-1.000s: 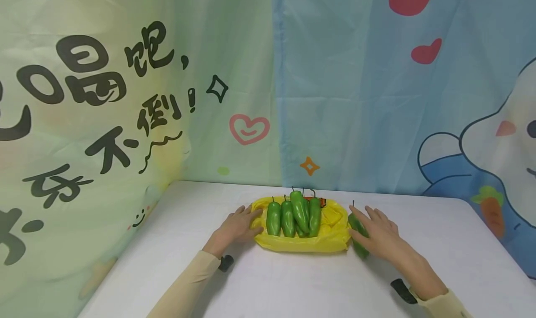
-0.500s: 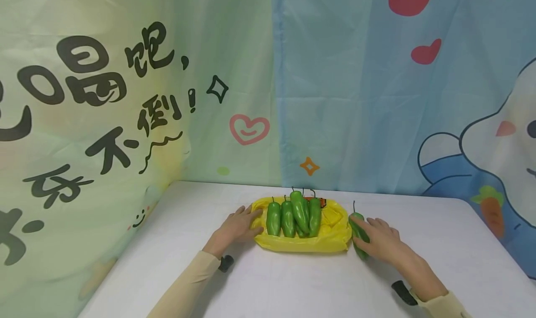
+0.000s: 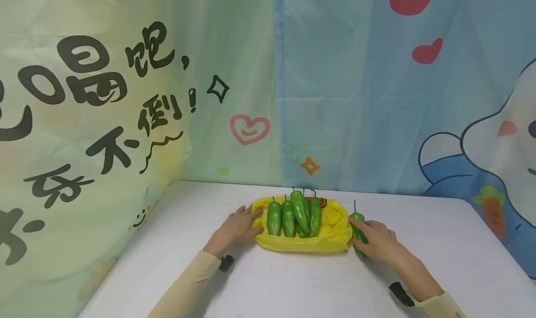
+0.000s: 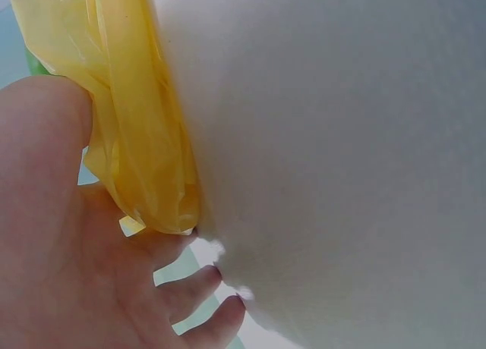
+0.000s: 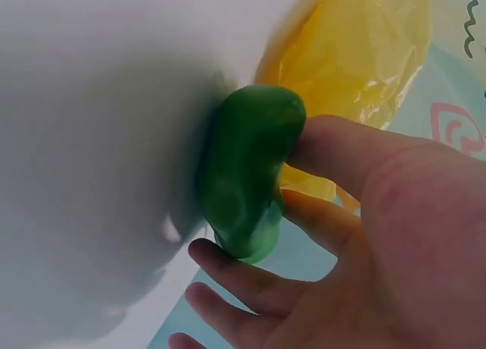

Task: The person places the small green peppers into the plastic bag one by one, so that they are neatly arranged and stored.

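A yellow plastic bag [image 3: 301, 246] lies spread open on the white table, with several green peppers [image 3: 274, 219] side by side in it, stems pointing away. At the bag's left end, my left hand [image 3: 237, 228] holds its edge; in the left wrist view, the yellow plastic [image 4: 144, 129] sits between thumb and fingers. My right hand [image 3: 378, 241] grips another green pepper [image 3: 358, 225] just beyond the bag's right end. Seen from the right wrist, the thumb is on one side of this pepper [image 5: 247, 163] and fingertips reach its far side and end.
White table surface [image 3: 284, 285] surrounds the bag in front and at both sides. Behind it hangs a printed curtain [image 3: 335, 99] with hearts and cartoon figures, and another printed sheet [image 3: 104, 146] with large black characters borders the left.
My right hand has lowered and closed its fingers around the pepper beside the bag, which tilted slightly upright. My left hand and the bag's peppers stay where they were.
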Demonstrator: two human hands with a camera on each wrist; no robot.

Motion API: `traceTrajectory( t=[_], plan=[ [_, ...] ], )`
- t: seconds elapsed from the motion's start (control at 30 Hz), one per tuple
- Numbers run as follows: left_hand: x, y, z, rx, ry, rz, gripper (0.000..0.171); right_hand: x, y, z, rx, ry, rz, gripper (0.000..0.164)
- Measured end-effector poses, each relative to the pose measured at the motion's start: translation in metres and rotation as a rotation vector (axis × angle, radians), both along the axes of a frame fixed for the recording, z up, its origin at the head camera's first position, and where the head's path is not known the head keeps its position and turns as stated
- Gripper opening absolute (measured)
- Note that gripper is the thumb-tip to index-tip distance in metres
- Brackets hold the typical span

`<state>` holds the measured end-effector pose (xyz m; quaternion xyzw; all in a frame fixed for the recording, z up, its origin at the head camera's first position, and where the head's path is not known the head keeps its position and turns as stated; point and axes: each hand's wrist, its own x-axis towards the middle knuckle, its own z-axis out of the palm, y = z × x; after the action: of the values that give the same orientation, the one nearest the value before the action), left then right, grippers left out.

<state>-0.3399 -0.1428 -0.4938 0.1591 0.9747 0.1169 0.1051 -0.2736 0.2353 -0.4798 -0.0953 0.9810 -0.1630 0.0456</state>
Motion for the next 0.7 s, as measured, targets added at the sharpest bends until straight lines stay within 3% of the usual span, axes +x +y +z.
traceTrajectory(
  t=[0.7],
  plan=[
    [-0.0001,-0.0008,-0.0015,0.0,0.007,-0.004,0.062,-0.0077,-0.0016,-0.0065,-0.047,0.021,-0.033,0.061]
  ],
)
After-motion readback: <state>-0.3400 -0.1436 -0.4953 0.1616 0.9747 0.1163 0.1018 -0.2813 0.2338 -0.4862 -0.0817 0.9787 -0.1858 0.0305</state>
